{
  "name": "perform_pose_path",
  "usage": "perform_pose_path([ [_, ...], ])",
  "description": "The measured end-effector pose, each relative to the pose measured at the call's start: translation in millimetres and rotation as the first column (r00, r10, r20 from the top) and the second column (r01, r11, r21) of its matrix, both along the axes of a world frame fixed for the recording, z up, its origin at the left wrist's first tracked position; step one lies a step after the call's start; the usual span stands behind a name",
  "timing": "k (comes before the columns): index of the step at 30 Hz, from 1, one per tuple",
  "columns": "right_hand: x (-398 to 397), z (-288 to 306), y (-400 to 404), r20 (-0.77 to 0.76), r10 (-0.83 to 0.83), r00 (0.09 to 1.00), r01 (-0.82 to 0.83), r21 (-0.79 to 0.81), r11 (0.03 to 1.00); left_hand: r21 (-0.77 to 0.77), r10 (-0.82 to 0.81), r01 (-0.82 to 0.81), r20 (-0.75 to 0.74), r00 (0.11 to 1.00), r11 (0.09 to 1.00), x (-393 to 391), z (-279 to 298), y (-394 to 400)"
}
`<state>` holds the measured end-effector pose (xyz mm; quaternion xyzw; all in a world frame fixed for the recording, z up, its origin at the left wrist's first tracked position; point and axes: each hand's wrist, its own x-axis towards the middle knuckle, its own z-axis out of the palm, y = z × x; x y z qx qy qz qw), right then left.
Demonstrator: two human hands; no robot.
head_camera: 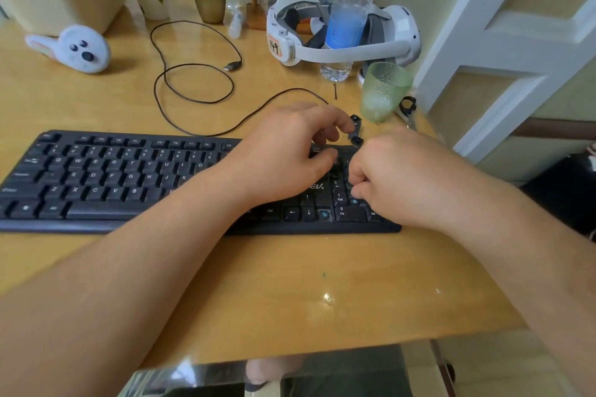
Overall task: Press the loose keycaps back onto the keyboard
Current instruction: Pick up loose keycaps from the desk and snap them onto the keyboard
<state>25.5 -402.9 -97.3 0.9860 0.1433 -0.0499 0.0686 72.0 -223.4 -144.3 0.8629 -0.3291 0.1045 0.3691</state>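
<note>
A black keyboard (pixel 129 177) lies across the wooden desk. Two loose black keycaps (pixel 355 121) (pixel 356 140) sit on the desk just behind its right end. My left hand (pixel 290 155) hovers over the keyboard's right part. Its fingers are loosely curled, the index fingertip is beside the farther keycap and the thumb rests on the keys. My right hand (pixel 390 177) is on the number pad with its fingers curled down, pinching a small dark keycap (pixel 350 186) against the pad. Two bare bluish key sockets (pixel 323 214) (pixel 354 202) show near the arrow keys and the pad.
A green textured cup (pixel 385 90) stands close behind my right hand, with scissors (pixel 407 109) beside it. Farther back are a water bottle (pixel 348 10), a white headset (pixel 342 35), a black cable (pixel 193 80) and a plush rabbit (pixel 80 48). The desk's right edge runs near the cup.
</note>
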Motion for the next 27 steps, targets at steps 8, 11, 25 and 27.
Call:
perform_pose_path([
  [8, 0, -2, -1, 0.037, -0.023, 0.999, 0.017, 0.141, 0.99, 0.002, 0.002, -0.002, 0.007, 1.0, 1.0, 0, -1, 0],
  [11, 3, -3, -2, 0.016, -0.03, 0.999, 0.027, 0.148, 0.989, 0.005, 0.0, 0.0, 0.006, 1.0, 1.0, -1, 0, 0],
  [25, 7, -2, 3, -0.047, -0.076, 0.996, 0.083, 0.157, 0.984, 0.01, 0.003, -0.003, -0.017, 1.0, 1.0, -1, -3, 0],
  [27, 8, -7, -3, -0.052, -0.097, 0.994, 0.107, 0.223, 0.969, 0.013, 0.003, -0.003, -0.017, 1.0, 1.0, -1, -2, 0],
])
